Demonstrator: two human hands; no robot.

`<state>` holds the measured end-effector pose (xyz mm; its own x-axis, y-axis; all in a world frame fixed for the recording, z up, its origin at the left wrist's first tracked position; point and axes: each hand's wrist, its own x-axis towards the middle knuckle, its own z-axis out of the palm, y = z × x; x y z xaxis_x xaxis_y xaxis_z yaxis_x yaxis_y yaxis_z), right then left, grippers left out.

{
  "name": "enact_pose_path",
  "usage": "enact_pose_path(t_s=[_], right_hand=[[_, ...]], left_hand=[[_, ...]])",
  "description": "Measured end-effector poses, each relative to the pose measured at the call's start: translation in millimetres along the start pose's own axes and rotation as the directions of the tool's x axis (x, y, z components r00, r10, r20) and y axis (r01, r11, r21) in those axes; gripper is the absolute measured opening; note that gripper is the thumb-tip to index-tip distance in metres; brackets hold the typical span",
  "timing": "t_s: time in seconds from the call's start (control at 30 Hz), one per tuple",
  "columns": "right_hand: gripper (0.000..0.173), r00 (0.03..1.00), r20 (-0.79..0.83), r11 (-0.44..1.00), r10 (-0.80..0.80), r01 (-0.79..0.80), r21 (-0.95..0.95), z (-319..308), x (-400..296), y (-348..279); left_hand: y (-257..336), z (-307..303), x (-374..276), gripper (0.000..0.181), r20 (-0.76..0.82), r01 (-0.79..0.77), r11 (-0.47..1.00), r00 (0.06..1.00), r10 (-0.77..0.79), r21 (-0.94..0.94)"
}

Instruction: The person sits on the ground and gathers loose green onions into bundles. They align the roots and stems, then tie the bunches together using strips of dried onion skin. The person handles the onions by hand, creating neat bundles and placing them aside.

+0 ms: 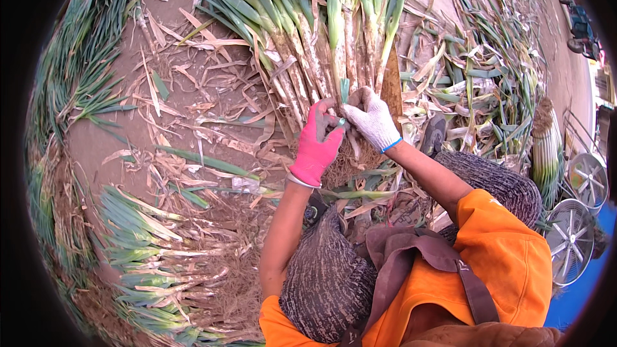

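Observation:
A bundle of large green onions [308, 65], with soil on the pale stems, lies before me with its leaves pointing away and its roots near my knees. My left hand [320, 137], in a pink glove with a grey palm, pinches one part of a green tie strip [344, 90] near the root end. My right hand [370, 114], in a white knit glove with a blue cuff edge, holds the strip from the other side. The two hands nearly touch over the stems. What lies under the fingers is partly hidden.
More untrimmed onions [168, 260] lie at the lower left, and a long leafy pile [72, 82] runs along the left. Peeled leaves [467, 72] heap up at the right. A cleaned onion bundle [547, 149] and a wheel [571, 238] are at the far right.

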<state>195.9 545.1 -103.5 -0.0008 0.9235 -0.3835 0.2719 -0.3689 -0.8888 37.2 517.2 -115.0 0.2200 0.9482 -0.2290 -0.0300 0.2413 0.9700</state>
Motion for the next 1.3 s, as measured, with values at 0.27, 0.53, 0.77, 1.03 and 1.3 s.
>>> enact_pose_path(t_s=[0.27, 0.53, 0.77, 1.03, 1.3], right_hand=[[0.024, 0.936, 0.334, 0.987, -0.112, 0.145, -0.074, -18, -11, -14], [0.027, 0.888, 0.361, 0.796, -0.283, 0.428, -0.428, -13, -16, -12], [0.032, 0.748, 0.607, 0.9, 0.266, -0.419, 0.121, -28, 1, -1], [0.021, 0.864, 0.427, 0.906, 0.267, -0.377, 0.195, -28, -10, -32], [0.019, 0.982, 0.021, 0.975, -0.188, 0.189, -0.118, 23, 22, -35]], left_hand=[[-6, 3, -5, 0.052, -0.044, -0.054, 0.997, 0.997, 0.056, 0.046], [7, -16, -12, 0.048, -0.049, -0.058, 0.997, 0.997, 0.061, 0.047], [15, -19, -25, 0.033, 0.056, -0.225, 0.87, 0.973, 0.224, 0.439], [11, -13, -14, 0.026, 0.086, -0.223, 0.753, 0.972, 0.216, 0.619], [11, -183, -40, 0.034, -0.214, 0.443, 0.837, 0.895, -0.391, 0.322]])
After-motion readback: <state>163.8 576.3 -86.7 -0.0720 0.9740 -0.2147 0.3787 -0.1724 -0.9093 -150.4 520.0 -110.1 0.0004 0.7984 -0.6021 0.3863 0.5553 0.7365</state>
